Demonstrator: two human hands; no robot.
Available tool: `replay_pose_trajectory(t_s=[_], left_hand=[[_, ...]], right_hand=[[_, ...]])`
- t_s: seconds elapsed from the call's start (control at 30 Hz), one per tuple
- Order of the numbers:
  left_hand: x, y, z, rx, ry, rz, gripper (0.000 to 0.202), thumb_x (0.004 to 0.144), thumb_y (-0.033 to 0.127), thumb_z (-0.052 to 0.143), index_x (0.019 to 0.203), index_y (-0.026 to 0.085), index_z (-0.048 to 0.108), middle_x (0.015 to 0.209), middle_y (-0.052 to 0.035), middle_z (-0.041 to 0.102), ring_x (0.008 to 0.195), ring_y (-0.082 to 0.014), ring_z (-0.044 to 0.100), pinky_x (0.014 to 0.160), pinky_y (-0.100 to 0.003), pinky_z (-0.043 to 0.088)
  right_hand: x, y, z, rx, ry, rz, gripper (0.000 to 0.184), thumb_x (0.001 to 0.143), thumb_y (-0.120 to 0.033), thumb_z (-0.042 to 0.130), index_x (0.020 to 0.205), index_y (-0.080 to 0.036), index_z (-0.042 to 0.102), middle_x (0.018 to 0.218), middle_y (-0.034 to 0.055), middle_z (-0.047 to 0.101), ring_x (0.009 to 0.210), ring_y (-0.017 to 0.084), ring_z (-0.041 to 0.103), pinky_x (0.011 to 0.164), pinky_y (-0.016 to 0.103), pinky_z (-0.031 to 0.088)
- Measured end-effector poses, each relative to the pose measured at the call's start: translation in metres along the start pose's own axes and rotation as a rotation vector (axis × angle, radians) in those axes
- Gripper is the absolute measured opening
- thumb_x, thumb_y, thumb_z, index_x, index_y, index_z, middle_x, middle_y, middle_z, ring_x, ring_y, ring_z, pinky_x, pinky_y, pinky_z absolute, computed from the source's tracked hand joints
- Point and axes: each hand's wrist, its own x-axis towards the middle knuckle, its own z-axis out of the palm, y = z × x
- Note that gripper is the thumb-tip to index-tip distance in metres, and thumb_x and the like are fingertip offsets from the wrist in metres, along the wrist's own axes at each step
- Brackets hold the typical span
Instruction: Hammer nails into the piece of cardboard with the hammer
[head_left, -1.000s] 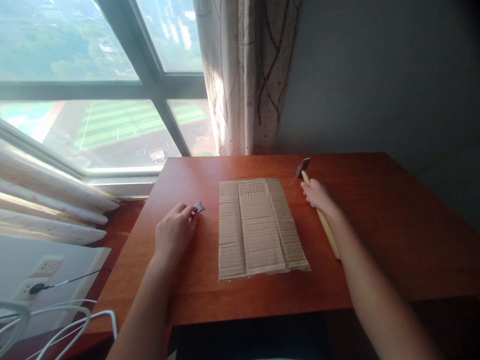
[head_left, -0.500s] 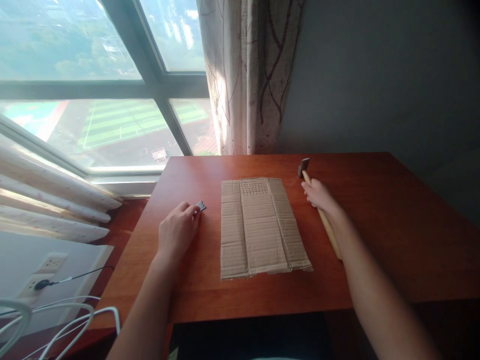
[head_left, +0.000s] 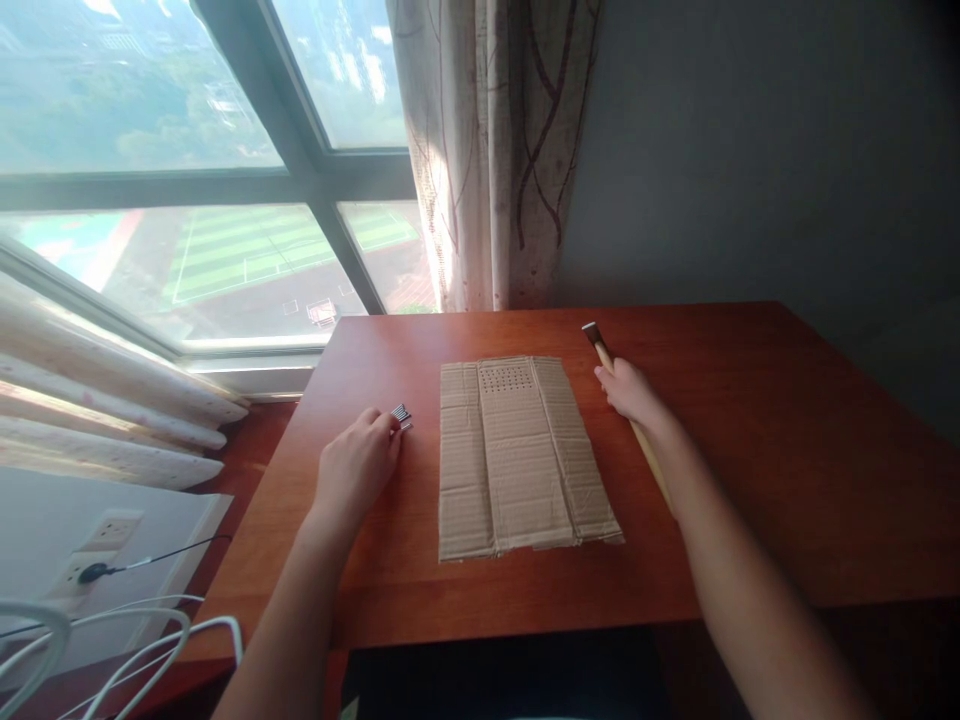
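My right hand [head_left: 628, 392] is wrapped around the wooden handle of a hammer [head_left: 598, 343], its dark metal head pointing to the far side. My left hand [head_left: 360, 452] rests on the table left of the cardboard, with thumb and fingers pinched. A thin silver metal pin [head_left: 406, 427] pokes out at those fingertips. Just beyond it lie several more metal pins [head_left: 400, 411] side by side, partly hidden by the fingers. Between the hands lies a flat creased cardboard sheet [head_left: 525, 450], with rows of small dark holes or dots near its far edge.
The reddish-brown wooden table [head_left: 750, 450] reaches back to a patterned curtain [head_left: 487, 150] and a grey wall. A window [head_left: 240, 260] is at the left. White cables [head_left: 180, 640] and a wall socket [head_left: 97, 550] are at the lower left.
The hammer's head has turned and shifted slightly left in my right hand. At my left fingertips, one pin now shows apart from the others.
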Motion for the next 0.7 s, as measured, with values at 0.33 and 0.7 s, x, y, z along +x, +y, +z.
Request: replay_pose_trajectory(t_s=[0.33,0.7], left_hand=[[-0.004,0.006,-0.025,-0.364,0.265,-0.002,0.012,0.087,0.031,0.057,0.085,0.022,0.064,0.077,0.0003,0.065,0.062,-0.0131,0.06,0.056,-0.025,0.039],[0.025,0.079,-0.076,-1.329,0.129,0.172,0.021,0.078,0.033,0.074,0.089,0.016,0.068,0.082,-0.0049,0.073,0.073,-0.016,0.07,0.069,-0.029,0.061]], right_hand=[[-0.007,-0.004,-0.006,0.237,-0.094,0.079,0.02,0.097,-0.028,0.048,0.079,-0.022,0.04,0.058,-0.0073,0.041,0.038,0.005,0.033,0.036,0.019,0.024],[-0.004,0.0,-0.012,0.314,-0.118,0.099,0.021,0.099,-0.025,0.043,0.079,-0.022,0.038,0.061,-0.0078,0.041,0.036,0.003,0.032,0.033,0.018,0.023]])
